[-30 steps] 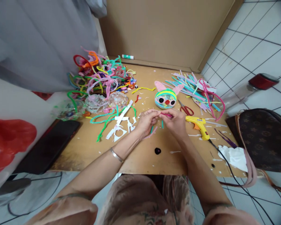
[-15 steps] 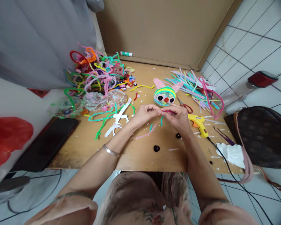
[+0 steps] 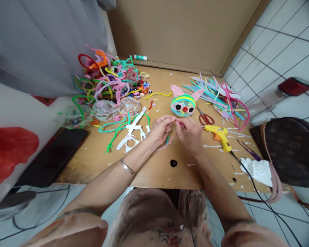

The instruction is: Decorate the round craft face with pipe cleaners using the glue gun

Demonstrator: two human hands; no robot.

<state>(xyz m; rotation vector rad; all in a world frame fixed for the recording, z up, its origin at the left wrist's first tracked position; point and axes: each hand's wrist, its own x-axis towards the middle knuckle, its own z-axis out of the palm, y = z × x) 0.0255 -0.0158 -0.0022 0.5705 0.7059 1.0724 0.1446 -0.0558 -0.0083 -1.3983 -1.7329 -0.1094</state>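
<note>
Plainly, both hands are meeting at the table's (image 3: 154,175) centre: the left hand (image 3: 161,129) and right hand (image 3: 189,133) are pinching a short pink pipe cleaner (image 3: 179,122) between their fingertips, mostly hidden, so its shape is perhaps bent. At twelve o'clock a striped face craft (image 3: 183,105) is sitting; at three o'clock, a yellow glue gun (image 3: 219,134). A monogram-patterned bag (image 3: 290,151) is lying cut off, lettering unreadable.

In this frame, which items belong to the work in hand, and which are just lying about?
In hand:
- left hand and right hand, pinching a short pink pipe cleaner piece
- pipe cleaner face, just beyond the hands

Lying about:
- glue gun
- scissors
- tangled pipe cleaner pile
- white paper scraps
- handbag
</note>
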